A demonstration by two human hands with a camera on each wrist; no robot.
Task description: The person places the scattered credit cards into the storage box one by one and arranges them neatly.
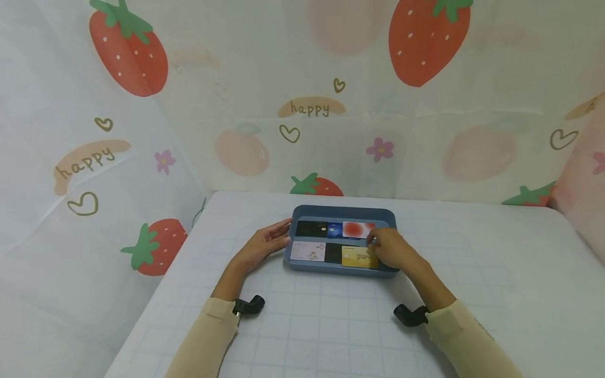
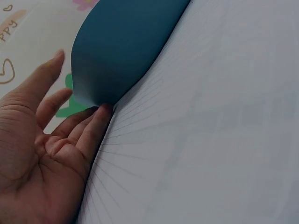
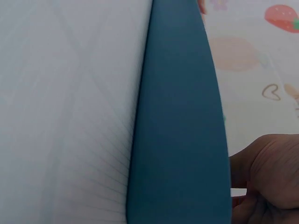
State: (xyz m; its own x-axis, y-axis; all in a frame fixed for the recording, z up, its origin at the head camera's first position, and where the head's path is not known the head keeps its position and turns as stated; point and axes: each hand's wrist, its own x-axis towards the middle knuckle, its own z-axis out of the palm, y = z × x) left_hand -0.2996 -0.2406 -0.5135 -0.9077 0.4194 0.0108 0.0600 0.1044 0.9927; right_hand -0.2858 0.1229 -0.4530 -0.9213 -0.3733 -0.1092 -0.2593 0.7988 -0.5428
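Note:
A blue-grey tray point(image 1: 342, 211) lies on the table with two rows of cards in it. Its back row has a black card point(image 1: 309, 229), a blue card point(image 1: 334, 230) and a white card with a red circle point(image 1: 356, 230). In front lie a pale patterned card point(image 1: 307, 251), a dark card point(image 1: 333, 253) and a gold card point(image 1: 356, 257). My left hand point(image 1: 260, 247) rests its extended fingers against the tray's left end. Over the right end, my right hand point(image 1: 392, 249) bends its fingers down by the gold card; I cannot tell whether they pinch anything.
A white cloth with a faint grid covers the table point(image 1: 302, 325). Behind it hangs a strawberry-print sheet point(image 1: 416, 115), with another stretch of sheet point(image 1: 71, 273) along the left side. Each wrist carries a small black camera point(image 1: 250, 305).

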